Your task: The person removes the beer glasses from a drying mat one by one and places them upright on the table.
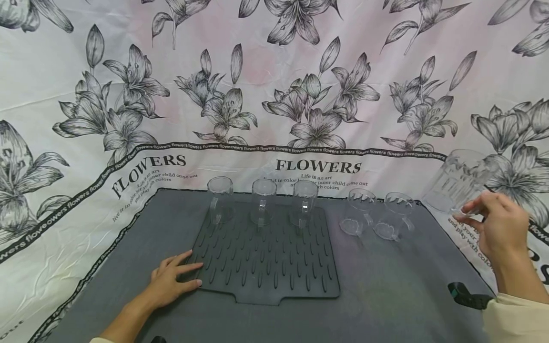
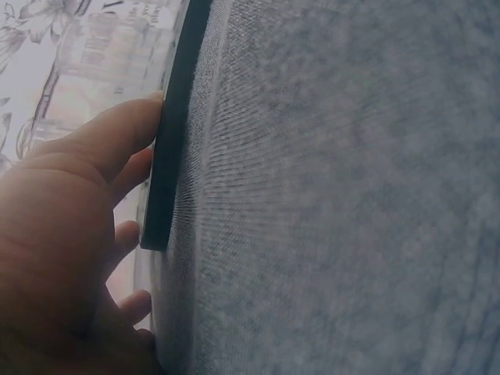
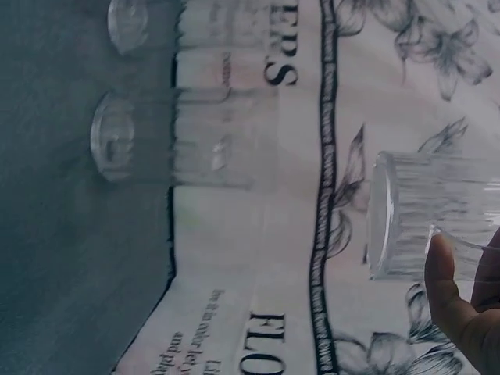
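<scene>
My right hand holds a clear glass mug by its handle, up in the air beyond the table's right edge. In the right wrist view, thumb and fingers close round the handle of this ribbed mug. My left hand lies with spread fingers at the left edge of a dark drying mat; its fingertips touch the edge in the left wrist view. Three glass mugs stand along the mat's far side: left, middle and right. They appear to be upside down.
Right of the mat, two more glass mugs stand upright on the grey tabletop. A flower-printed cloth hangs behind the table and along its sides. A dark strap-like object shows near my right sleeve.
</scene>
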Available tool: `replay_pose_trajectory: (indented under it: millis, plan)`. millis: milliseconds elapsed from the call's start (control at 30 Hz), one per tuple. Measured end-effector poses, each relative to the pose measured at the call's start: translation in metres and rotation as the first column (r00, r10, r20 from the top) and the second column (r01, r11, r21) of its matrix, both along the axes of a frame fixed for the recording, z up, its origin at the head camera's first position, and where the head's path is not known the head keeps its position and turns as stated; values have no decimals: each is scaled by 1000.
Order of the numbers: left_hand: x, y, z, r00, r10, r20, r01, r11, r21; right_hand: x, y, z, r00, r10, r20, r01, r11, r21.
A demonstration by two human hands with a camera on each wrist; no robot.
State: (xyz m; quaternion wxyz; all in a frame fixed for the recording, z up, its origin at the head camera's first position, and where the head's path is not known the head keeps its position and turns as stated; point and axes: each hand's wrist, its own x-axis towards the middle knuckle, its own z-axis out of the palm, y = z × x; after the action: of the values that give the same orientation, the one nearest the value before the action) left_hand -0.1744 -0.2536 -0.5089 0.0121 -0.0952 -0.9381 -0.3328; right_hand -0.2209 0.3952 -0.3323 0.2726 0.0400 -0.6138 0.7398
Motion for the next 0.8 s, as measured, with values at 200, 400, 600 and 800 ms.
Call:
replay_pose_trajectory:
  millis: [200,400,600,800]
  plan:
    - [0,-1,-1,1000,1,-8,-1,1000,1,-15,16,-16,999,-17,36,18,1000,-22]
    - [-1,-1,-2,1000,-2,-14,2,1000,0,-26,33,-39,996,24,82,-14,992,-123]
    - [-2,-2,-3,1000,1,-24,-1,1000,2,-33,44,-67,987,60,149,-30,980,-197]
    - [-1,-2,-3,1000,1,-22,-1,1000,0,-40,47,-88,979,23,203,20,978,-207]
